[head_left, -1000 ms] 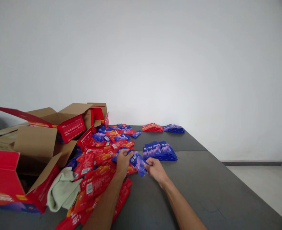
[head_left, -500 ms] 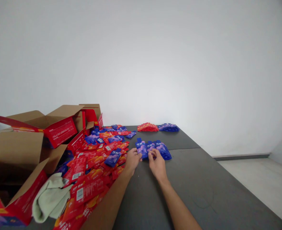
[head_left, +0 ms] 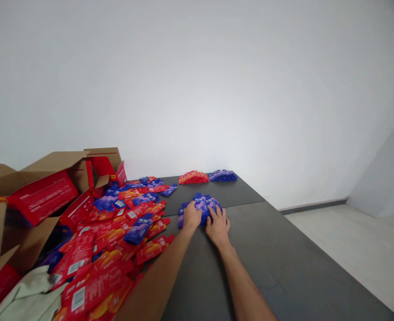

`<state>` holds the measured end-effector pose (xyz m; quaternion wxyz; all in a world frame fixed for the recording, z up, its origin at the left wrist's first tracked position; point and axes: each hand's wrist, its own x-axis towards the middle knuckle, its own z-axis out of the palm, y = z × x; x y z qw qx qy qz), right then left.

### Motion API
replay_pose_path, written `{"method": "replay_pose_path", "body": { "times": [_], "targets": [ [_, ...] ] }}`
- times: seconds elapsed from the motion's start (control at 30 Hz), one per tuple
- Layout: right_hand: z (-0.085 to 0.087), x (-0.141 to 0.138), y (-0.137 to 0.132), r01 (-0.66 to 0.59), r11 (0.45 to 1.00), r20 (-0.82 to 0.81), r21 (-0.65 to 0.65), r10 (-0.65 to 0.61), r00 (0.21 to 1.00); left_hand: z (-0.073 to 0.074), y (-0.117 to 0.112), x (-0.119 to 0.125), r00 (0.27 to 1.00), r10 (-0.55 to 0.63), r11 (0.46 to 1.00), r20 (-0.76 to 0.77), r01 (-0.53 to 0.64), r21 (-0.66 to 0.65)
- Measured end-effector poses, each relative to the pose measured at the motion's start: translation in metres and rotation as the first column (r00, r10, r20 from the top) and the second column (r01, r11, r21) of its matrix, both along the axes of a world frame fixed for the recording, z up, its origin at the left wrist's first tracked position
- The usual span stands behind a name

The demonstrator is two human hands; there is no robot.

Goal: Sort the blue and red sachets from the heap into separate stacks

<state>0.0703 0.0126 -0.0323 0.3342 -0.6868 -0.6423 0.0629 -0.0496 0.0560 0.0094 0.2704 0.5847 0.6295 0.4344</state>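
Observation:
Several blue pouches point(head_left: 201, 206) with purple fruit pictures lie overlapping on the dark table, between my two hands. My left hand point(head_left: 192, 216) is closed at their left side, its fingertips partly hidden. Past that hand's left edge, another blue pouch point(head_left: 181, 214) sticks out. On the right side of the bunch, my right hand point(head_left: 218, 226) has its fingers curled over the pouches and holds them.
Loose red pouches point(head_left: 113, 232) with some blue ones cover the table's left. Beyond are opened red cartons point(head_left: 46, 196) and a pale green cloth point(head_left: 29, 294). A red pouch stack point(head_left: 193, 177) and a blue pouch stack point(head_left: 222, 175) stand at the far edge by the wall.
The view has turned a little to the right. My hands have come closer together around the blue pouches, which are bunched tighter, and one blue pouch now shows left of my left hand.

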Motion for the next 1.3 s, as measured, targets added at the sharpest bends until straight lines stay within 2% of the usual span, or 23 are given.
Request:
{"method": "replay_pose_path", "body": {
  "times": [0.07, 0.13, 0.27, 0.53, 0.7, 0.83, 1.0, 1.17, 1.3],
  "targets": [
    [-0.001, 0.0, 0.001, -0.003, 1.0, -0.006, -0.005, 0.003, 1.0, 0.0, -0.001, 0.002, 0.983, 0.008, 1.0, -0.186, -0.013, -0.023],
    [0.0, 0.0, 0.0, 0.0, 1.0, -0.007, -0.01, 0.0, 1.0, 0.0, -0.003, 0.003, 0.931, 0.004, 0.999, -0.365, -0.017, -0.031],
    [0.005, 0.0, -0.004, -0.003, 1.0, -0.003, -0.02, 0.003, 1.0, 0.0, -0.009, 0.002, 0.859, 0.021, 0.999, -0.511, -0.032, -0.011],
    [0.012, -0.006, -0.009, 0.0, 1.0, 0.056, 0.014, 0.0, 0.998, 0.006, -0.026, -0.012, 0.842, 0.061, 0.997, -0.537, -0.072, 0.0],
    [0.018, -0.021, -0.018, -0.036, 0.996, 0.126, 0.083, 0.026, 0.992, 0.005, -0.045, -0.026, 0.788, 0.094, 0.992, -0.608, -0.124, -0.007],
    [0.023, -0.036, -0.028, -0.111, 0.99, 0.172, 0.091, 0.094, 0.981, 0.002, -0.061, -0.042, 0.74, 0.145, 0.987, -0.657, -0.159, 0.04],
    [0.024, -0.056, -0.039, -0.198, 0.974, 0.214, 0.111, 0.171, 0.962, 0.002, -0.082, -0.073, 0.686, 0.208, 0.975, -0.697, -0.2, 0.095],
    [0.024, -0.082, -0.052, -0.305, 0.944, 0.239, 0.126, 0.269, 0.933, -0.001, -0.094, -0.105, 0.645, 0.247, 0.963, -0.723, -0.248, 0.108],
    [0.024, -0.1, -0.063, -0.423, 0.899, 0.246, 0.116, 0.387, 0.889, -0.005, -0.101, -0.127, 0.601, 0.307, 0.945, -0.738, -0.282, 0.164]
  ]
}}
